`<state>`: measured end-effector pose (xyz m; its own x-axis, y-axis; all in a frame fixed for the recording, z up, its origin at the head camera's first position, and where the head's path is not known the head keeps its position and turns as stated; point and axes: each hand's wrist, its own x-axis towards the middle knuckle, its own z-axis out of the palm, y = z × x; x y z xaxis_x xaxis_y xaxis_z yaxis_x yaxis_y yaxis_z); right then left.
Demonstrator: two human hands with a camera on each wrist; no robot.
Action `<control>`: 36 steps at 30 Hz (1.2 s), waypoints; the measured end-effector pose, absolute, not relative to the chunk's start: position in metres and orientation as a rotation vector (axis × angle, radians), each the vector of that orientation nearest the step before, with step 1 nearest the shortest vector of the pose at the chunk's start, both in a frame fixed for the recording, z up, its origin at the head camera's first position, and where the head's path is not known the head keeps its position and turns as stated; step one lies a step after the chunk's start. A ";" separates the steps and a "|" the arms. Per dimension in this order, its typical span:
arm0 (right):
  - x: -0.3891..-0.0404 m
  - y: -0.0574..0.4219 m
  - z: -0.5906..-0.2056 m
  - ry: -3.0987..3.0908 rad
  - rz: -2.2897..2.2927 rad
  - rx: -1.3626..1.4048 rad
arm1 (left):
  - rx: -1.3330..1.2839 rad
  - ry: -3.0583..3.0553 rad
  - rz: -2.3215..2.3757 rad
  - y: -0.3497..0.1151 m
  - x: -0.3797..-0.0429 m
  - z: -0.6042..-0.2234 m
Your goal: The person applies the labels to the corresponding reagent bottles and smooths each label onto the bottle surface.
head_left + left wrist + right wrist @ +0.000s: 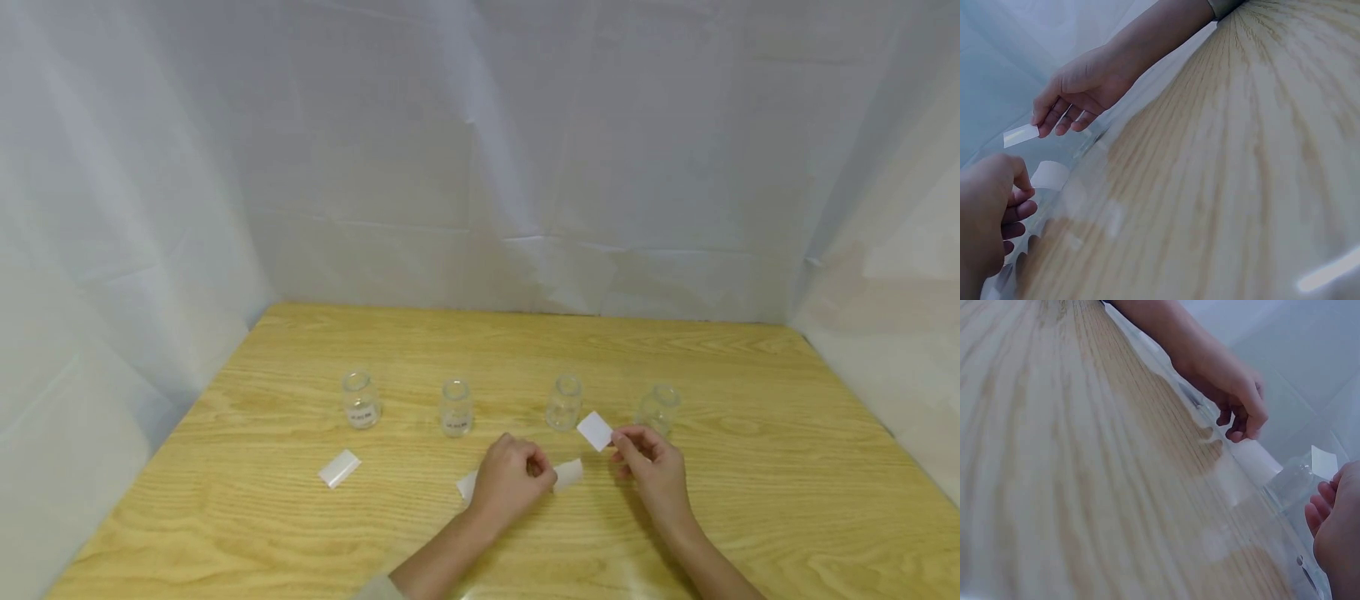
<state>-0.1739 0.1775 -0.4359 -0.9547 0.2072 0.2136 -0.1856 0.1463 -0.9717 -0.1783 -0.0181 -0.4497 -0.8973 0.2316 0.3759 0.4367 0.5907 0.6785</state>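
My right hand [660, 471] pinches a small white square label [596, 431] by its edge, thumb against the fingers. The label is raised between two clear glass jars, the third jar [564, 404] and the rightmost jar [660, 407], which the hand partly covers. To the left, my left hand [513, 477] hovers over the table with curled fingers, thumb near index; nothing shows between them. Close to its fingertips lies a curled white paper strip [568, 473]. Another white piece [467, 485] peeks out behind that hand. In the right wrist view the label [1324, 463] stands tilted off the fingertips.
Farther left stand two glass jars with printed white labels, the leftmost jar [361, 402] and its neighbour [456, 408]. A glossy white strip [340, 468] lies in front of them. White sheeting [480, 167] surrounds the wood-grain table [262, 525] at the back and sides.
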 end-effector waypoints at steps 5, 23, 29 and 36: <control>-0.174 0.178 -0.436 -2.132 1.878 -0.012 | -0.589 -2.576 -1.048 -0.018 -0.180 -0.450; -0.173 0.177 -0.436 -2.153 1.861 -0.018 | -0.596 -2.483 -1.016 -0.018 -0.180 -0.450; -0.174 0.176 -0.436 -2.209 1.770 0.028 | -0.928 -2.135 -1.160 -0.017 -0.181 -0.449; -0.174 0.173 -0.440 -2.298 1.629 0.136 | -1.092 -2.166 -1.162 -0.018 -0.179 -0.449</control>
<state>-0.1737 0.1733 -0.4403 -0.9443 0.1057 0.3118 -0.2592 0.3450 -0.9021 -0.1793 -0.0184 -0.4493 -0.5863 0.4325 0.6850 0.8099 0.3321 0.4835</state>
